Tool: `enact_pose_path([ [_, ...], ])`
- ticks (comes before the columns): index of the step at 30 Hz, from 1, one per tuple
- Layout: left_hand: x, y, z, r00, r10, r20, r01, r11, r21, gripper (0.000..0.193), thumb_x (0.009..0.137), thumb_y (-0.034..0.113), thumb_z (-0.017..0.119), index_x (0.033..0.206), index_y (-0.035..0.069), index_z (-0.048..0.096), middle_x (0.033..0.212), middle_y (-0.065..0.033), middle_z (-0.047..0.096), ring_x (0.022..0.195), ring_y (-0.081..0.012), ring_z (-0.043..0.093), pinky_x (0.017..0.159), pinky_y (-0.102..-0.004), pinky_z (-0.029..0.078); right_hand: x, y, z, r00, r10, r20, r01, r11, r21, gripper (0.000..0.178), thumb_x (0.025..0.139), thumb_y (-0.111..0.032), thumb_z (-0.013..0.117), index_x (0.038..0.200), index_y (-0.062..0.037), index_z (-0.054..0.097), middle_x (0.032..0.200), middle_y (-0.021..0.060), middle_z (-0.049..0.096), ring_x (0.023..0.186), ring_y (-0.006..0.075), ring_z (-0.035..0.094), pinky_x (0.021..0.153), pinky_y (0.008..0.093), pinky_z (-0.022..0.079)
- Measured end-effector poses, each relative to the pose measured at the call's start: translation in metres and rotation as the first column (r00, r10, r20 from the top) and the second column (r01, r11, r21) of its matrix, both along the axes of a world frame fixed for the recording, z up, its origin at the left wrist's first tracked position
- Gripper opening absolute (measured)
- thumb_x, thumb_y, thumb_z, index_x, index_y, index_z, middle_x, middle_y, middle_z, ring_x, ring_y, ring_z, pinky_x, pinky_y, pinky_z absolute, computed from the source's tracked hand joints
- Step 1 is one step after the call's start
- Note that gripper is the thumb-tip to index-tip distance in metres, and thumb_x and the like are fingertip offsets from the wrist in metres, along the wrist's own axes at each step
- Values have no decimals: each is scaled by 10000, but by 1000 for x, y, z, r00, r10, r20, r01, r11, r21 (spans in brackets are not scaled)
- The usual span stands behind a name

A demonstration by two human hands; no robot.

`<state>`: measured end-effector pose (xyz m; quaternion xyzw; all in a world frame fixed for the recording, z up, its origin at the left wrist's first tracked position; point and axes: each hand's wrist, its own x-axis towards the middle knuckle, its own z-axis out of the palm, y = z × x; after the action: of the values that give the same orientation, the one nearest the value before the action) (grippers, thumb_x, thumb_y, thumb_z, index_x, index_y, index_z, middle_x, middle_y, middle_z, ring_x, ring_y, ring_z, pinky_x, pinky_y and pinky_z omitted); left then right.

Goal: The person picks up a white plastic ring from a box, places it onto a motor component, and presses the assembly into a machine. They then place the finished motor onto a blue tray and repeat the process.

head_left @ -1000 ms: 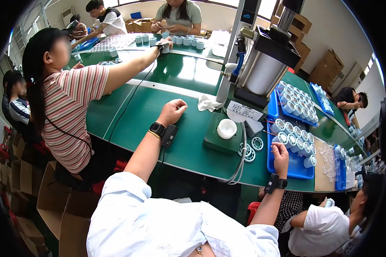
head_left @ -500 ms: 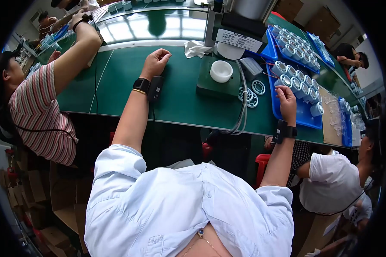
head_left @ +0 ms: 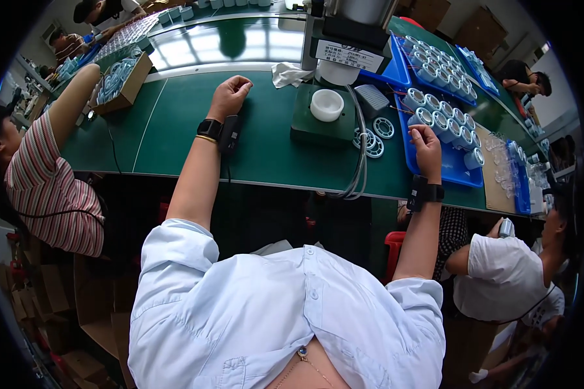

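Loosely curled, my left hand (head_left: 230, 98) rests over the green tabletop, with thumb and fingertips together and nothing seen in it. A dark band and a small black box sit on that wrist. My right hand (head_left: 426, 153) is over the near left part of a blue tray (head_left: 451, 172), its fingers curled in and no object visible in them. Beside it in the tray stand several pale blue cylindrical housings (head_left: 445, 123) with silvery tops. Between my hands, a white round cup (head_left: 327, 105) sits on the green base of a bench press (head_left: 350, 45). Pale slotted rings (head_left: 374, 142) lie right of that base.
Grey cables (head_left: 363, 172) hang over the front edge. A white cloth (head_left: 291, 74) lies left of the press column. More filled blue trays (head_left: 435, 71) stand behind. Co-workers sit close on both sides. A cardboard box of pale blue cables (head_left: 120, 84) is at the left.
The view has shifted slightly; my hands keep their pose. The left co-worker's arm has moved left, uncovering the cable box. The right co-worker's hand now shows with a silvery cylinder.
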<state>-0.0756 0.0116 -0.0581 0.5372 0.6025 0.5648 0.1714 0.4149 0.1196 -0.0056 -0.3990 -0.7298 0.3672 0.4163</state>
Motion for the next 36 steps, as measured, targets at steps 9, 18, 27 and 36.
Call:
enact_pose_path([
  [9, 2, -6, 3, 1000, 0, -1, 0, 999, -32, 151, 931, 167, 623, 968, 29, 674, 806, 6, 658, 728, -62, 576, 666, -238, 473, 0, -1, 0, 1000, 11, 26, -11, 1000, -10, 193, 975, -176, 571, 1051, -30, 672, 941, 14, 661, 820, 87, 568, 772, 231, 468],
  [18, 7, -10, 12, 1000, -19, -13, 18, 992, -122, 142, 965, 147, 597, 983, 19, 655, 871, 14, 637, 812, -63, 569, 747, -214, 469, 2, -1, 2, 999, -2, 43, 3, 1000, -24, 199, 979, -180, 567, 1055, -30, 672, 957, 22, 667, 858, 91, 588, 780, 236, 474],
  [27, 7, -13, 12, 998, 0, -56, -4, 997, -77, 167, 923, 188, 634, 979, 38, 683, 852, -19, 684, 756, -87, 606, 707, -247, 499, 0, -5, 5, 998, -14, 56, 16, 999, -30, 209, 986, -185, 554, 1053, -23, 669, 961, 33, 668, 880, 103, 600, 782, 240, 479],
  [36, 8, -16, 18, 994, 2, -106, -15, 992, -128, 160, 926, 181, 632, 977, 36, 678, 851, -12, 671, 754, -82, 591, 705, -237, 491, 2, -8, 3, 998, -27, 60, 28, 999, -19, 203, 985, -180, 558, 1051, -18, 659, 954, 31, 659, 873, 97, 595, 772, 233, 473],
])
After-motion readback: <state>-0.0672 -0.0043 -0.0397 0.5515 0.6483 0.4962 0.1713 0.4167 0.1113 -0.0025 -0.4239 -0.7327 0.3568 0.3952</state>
